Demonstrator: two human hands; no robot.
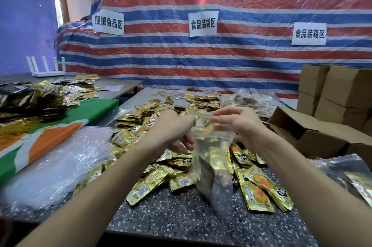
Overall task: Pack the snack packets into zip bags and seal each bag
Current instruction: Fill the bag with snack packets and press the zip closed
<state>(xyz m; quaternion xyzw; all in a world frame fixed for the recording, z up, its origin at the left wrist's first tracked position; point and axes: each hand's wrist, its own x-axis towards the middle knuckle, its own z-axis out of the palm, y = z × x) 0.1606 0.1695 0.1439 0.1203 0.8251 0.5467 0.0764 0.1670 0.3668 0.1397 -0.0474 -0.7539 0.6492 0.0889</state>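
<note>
A clear zip bag hangs upright above the speckled table, held between both hands at its top edge. My left hand pinches the bag's left top corner. My right hand pinches the zip strip at the top right. A few gold packets and one dark packet show through the bag. Several loose gold snack packets lie spread over the table under and around the bag.
A stack of empty clear bags lies at the left. Cardboard boxes stand at the right, more stacked behind. A second table at far left carries dark and gold packets. Filled bags sit at the back.
</note>
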